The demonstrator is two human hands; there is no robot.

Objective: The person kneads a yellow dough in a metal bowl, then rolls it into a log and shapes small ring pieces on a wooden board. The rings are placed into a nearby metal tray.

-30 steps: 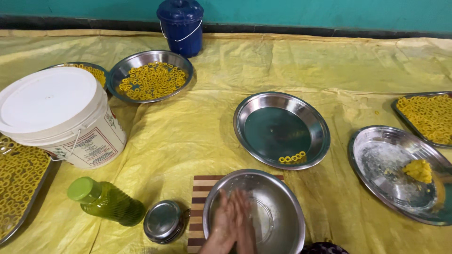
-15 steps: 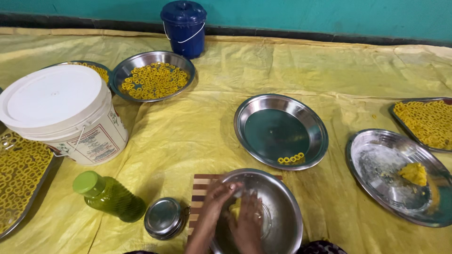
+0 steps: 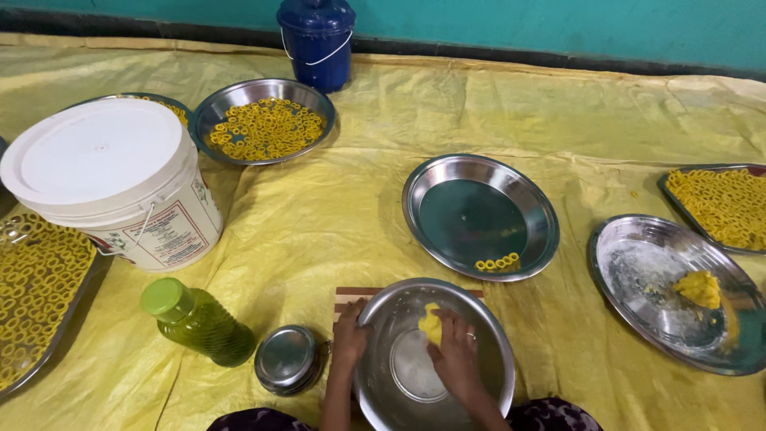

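The right hand (image 3: 456, 357) presses its fingers narrow on the yellow dough lump (image 3: 431, 323) just beyond the fingertips inside the steel bowl (image 3: 479, 319), and the left hand (image 3: 349, 334), fingers curled over the near rim, does well to hold the bowl steady.

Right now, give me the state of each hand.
Left hand: fingers grip the steel bowl rim.
Right hand: fingers press the yellow dough inside it.

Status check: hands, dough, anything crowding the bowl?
Left hand grips steel bowl rim. Right hand presses yellow dough inside bowl. Small lidded tin and green bottle close by on the left.
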